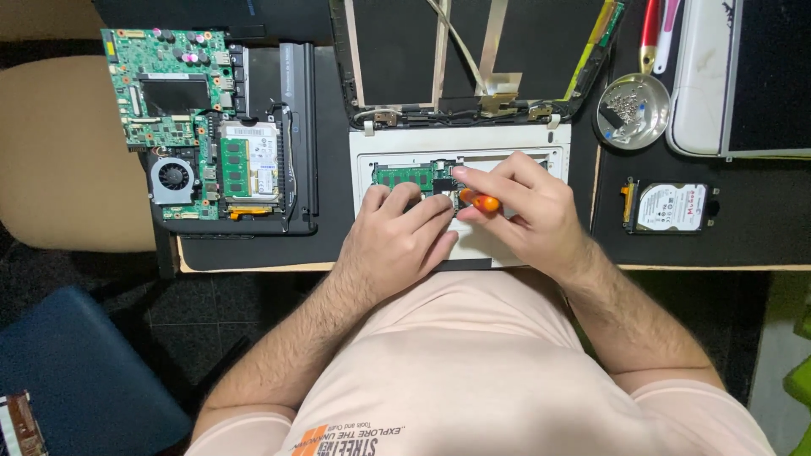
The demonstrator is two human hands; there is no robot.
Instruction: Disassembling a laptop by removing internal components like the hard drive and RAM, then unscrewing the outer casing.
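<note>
Head view: two hands work inside an opened white laptop base (pixel 460 139).
Bare green motherboard (pixel 173 93) lies left, removed; left hand (pixel 393 241) braces, fingers together; right hand (pixel 528 207) pinches an orange screwdriver (pixel 481 202) over the still-seated memory module (pixel 404 176); hard drive (pixel 672 207) lies right.

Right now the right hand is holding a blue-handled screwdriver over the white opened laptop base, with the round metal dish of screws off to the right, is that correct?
Not quite: the head view shows the right hand gripping an orange-handled screwdriver, not a blue one. The rest holds: it works over the white opened laptop base, and the round metal dish of screws sits to the right.
</note>
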